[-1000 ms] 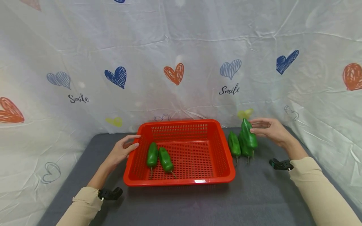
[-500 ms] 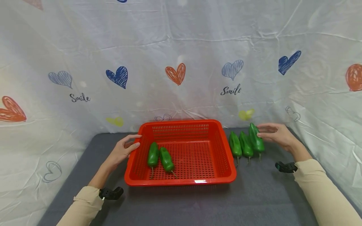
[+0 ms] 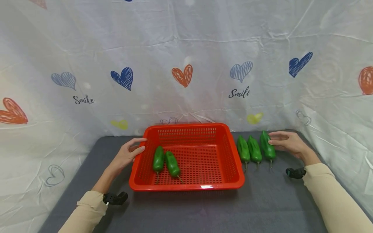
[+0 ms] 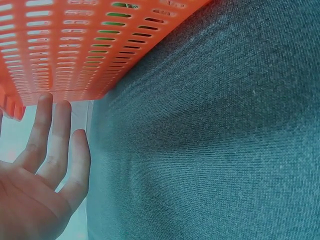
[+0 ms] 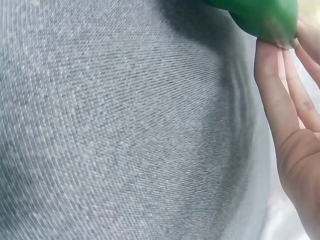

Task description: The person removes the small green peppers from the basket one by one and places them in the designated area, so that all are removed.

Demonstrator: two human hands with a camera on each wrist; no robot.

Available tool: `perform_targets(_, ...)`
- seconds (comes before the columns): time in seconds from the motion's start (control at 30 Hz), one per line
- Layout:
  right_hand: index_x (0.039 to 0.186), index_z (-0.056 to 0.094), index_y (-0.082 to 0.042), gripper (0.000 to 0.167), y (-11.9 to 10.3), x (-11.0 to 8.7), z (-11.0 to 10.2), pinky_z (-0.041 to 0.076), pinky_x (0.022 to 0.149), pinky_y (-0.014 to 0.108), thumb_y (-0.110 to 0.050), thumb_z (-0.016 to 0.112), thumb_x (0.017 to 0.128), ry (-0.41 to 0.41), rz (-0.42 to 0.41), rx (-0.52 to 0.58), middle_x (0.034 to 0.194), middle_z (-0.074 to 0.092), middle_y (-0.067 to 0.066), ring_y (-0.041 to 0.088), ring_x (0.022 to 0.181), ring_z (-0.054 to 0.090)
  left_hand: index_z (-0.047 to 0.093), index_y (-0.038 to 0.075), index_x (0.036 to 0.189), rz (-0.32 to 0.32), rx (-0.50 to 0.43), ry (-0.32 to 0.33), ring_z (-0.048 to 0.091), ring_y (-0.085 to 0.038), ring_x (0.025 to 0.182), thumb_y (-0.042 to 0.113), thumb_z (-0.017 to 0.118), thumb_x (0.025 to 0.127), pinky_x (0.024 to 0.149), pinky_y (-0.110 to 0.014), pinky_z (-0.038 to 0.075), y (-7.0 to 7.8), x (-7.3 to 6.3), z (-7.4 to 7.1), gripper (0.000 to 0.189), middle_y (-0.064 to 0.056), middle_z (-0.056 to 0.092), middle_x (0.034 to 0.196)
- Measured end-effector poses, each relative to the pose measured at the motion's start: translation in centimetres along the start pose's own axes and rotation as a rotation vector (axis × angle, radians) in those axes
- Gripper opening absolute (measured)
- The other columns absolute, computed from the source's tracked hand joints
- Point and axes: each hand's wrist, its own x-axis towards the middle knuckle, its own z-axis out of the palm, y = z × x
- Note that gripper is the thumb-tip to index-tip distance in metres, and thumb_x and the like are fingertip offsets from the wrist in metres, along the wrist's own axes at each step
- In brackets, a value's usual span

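A red plastic basket [image 3: 186,187] with slotted walls stands mid-table. My left hand [image 3: 123,158] rests at its left rim, thumb and index fingertips on the edge. In the left wrist view the other fingers [image 4: 61,135] reach fairly straight toward the outer wall. Inside the basket lie two green peppers [image 3: 172,164], stems toward me. To the right of the basket, my right hand [image 3: 292,146] pinches another green pepper [image 3: 267,147] between thumb and fingertips, low at the table. Two more green peppers [image 3: 254,150] lie side by side between it and the basket.
Dark grey cloth covers the table [image 3: 186,213]. A white curtain [image 3: 204,97] printed with hearts hangs along the back and sides, close behind the basket. A black camera strap [image 3: 115,198] is on each wrist.
My right hand has moved right and down with its pepper, from over another pepper to the right end of the row. My left hand stays at the basket rim.
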Motion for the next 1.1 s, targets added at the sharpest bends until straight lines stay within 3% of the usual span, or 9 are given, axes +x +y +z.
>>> perform_targets(0.17, 0.142, 0.048, 0.012, 0.055, 0.4, 0.1, 0.1, 0.056, 0.084, 0.036, -0.002, 0.072, 0.095, -0.021, 0.016, 0.038, 0.108, 0.072, -0.002, 0.012, 0.097, 0.07, 0.051, 0.009, 0.148, 0.003, -0.004, -0.006, 0.054, -0.044, 0.125, 0.025, 0.065, 0.103, 0.076, -0.043, 0.058, 0.1, 0.0, 0.0, 0.05, -0.025, 0.046, 0.148)
perform_targets(0.47, 0.146, 0.042, 0.013, 0.064, 1.1, 0.3, 0.5, 0.055, 0.088, 0.038, -0.009, 0.075, 0.094, -0.008, 0.078, 0.035, 0.111, 0.067, -0.008, 0.007, 0.099, 0.067, 0.049, 0.01, 0.149, -0.003, 0.006, -0.008, 0.047, -0.044, 0.132, 0.026, 0.064, 0.103, 0.077, -0.043, 0.057, 0.1, 0.0, 0.0, 0.051, -0.024, 0.041, 0.153)
perform_targets(0.63, 0.146, 0.041, 0.014, 0.066, 1.1, 0.4, 0.7, 0.055, 0.088, 0.039, -0.011, 0.075, 0.094, -0.01, 0.065, 0.007, 0.116, 0.066, -0.003, 0.008, 0.1, 0.067, 0.049, 0.01, 0.15, -0.001, 0.014, -0.003, 0.045, -0.044, 0.134, 0.026, 0.064, 0.104, 0.079, -0.042, 0.056, 0.0, -0.1, 0.0, 0.051, -0.023, 0.04, 0.154)
perform_targets(0.97, 0.144, 0.041, 0.017, 0.066, 0.8, 0.2, 0.6, 0.056, 0.086, 0.041, -0.018, 0.072, 0.098, 0.027, 0.022, -0.101, 0.128, 0.06, 0.021, 0.008, 0.097, 0.067, 0.05, 0.01, 0.149, 0.003, 0.013, -0.002, 0.047, -0.044, 0.132, 0.025, 0.064, 0.103, 0.076, -0.041, 0.057, -0.1, -0.1, 0.0, 0.05, -0.024, 0.041, 0.153)
perform_targets(1.1, 0.142, 0.046, 0.016, 0.064, 0.4, 0.0, 0.4, 0.057, 0.084, 0.039, -0.024, 0.072, 0.098, 0.081, -0.01, -0.157, 0.123, 0.063, 0.016, 0.008, 0.096, 0.067, 0.05, 0.009, 0.149, 0.003, -0.004, -0.004, 0.05, -0.045, 0.129, 0.024, 0.064, 0.103, 0.075, -0.041, 0.058, 0.0, -0.1, 0.0, 0.05, -0.024, 0.042, 0.152)
